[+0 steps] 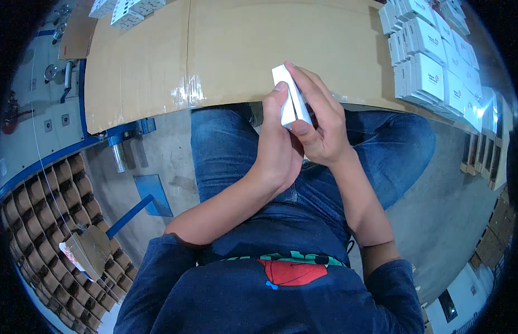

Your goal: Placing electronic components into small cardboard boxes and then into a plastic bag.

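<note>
Both hands hold a small white box point(287, 114) up in front of me, above my lap and close to the cardboard-covered table edge. A dark narrow gap runs along the side of the box, between two white parts. My left hand point(274, 131) is closed on its left side, with the thumb pressed near the top. Against the right side lie the long fingers of my right hand point(326, 125), while that thumb rests at the near end of the box. The palms hide much of the box.
Flattened cardboard point(237, 50) covers the table ahead. Stacked white boxes point(428, 72) stand at its right, and other white boxes with dark marks point(128, 14) at the far left. A cardboard divider grid point(42, 217) and a blue metal stand point(153, 195) are on my left.
</note>
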A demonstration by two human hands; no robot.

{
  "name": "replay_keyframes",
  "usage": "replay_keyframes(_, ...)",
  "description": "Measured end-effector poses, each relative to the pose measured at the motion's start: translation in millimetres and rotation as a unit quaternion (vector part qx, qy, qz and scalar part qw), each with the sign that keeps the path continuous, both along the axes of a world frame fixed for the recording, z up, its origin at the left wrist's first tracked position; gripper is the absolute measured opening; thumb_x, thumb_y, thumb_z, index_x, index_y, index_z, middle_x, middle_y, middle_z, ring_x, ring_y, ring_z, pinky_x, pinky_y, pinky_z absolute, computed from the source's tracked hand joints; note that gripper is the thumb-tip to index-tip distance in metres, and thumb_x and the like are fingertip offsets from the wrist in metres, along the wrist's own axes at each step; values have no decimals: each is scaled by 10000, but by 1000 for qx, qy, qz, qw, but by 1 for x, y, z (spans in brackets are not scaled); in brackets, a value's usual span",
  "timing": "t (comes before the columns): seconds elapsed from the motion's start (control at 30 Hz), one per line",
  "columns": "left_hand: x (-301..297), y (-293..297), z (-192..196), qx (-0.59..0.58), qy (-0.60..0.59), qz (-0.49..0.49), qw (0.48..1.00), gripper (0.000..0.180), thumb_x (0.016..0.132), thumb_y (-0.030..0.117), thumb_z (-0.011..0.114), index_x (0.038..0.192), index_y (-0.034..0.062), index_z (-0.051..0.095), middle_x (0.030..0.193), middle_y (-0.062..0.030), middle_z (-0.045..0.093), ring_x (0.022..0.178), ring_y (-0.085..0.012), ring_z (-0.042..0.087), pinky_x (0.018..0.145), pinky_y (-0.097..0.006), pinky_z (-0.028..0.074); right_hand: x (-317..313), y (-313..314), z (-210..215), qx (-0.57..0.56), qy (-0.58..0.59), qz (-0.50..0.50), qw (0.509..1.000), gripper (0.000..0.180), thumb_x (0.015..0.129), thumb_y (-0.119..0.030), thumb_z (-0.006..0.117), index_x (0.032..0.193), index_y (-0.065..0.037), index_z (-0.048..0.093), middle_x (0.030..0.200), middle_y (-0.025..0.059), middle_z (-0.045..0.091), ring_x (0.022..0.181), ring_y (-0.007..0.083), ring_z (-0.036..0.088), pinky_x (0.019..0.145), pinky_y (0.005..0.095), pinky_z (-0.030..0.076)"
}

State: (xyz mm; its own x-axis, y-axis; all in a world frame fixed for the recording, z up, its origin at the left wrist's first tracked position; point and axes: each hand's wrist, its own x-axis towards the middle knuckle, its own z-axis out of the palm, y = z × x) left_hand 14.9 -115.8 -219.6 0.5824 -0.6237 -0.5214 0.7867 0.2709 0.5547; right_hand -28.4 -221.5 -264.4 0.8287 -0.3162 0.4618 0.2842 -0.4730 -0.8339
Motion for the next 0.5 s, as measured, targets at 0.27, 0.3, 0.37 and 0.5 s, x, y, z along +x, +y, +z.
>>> replay_keyframes(0.27,10,-2,-19,31,-46,1,998,608,1028,521,393,1444,78,403,1232,-110,566,1159,-238,557,1020,-398,425,-2,-19,-2,217,143,-33,965,792,1045,-629,303,1467,24,456,1452,173,526,1344,278,505,1122,415,389)
replay_keyframes(0.3,12,-1,-29,31,-92,11,995,561,1025,417,414,1477,90,361,1272,-125,548,1158,-241,558,1021,-395,433,-5,-22,-5,265,165,-29,950,728,1064,-583,314,1455,10,473,1432,160,541,1327,258,519,1129,436,382)
replay_keyframes(0.37,12,2,-39,52,-169,16,984,547,1010,353,428,1488,101,342,1291,-132,534,1166,-242,554,1025,-399,437,-9,-27,-2,319,195,7,928,674,1073,-544,347,1443,0,495,1411,142,559,1297,237,535,1104,401,400)
replay_keyframes(0.5,16,7,-43,61,-277,-15,959,613,955,227,466,1530,134,273,1390,-141,454,1266,-252,494,1051,-402,435,-14,-19,15,387,206,99,893,535,1063,-407,497,1455,-42,494,1347,116,595,1239,208,567,1051,346,445)
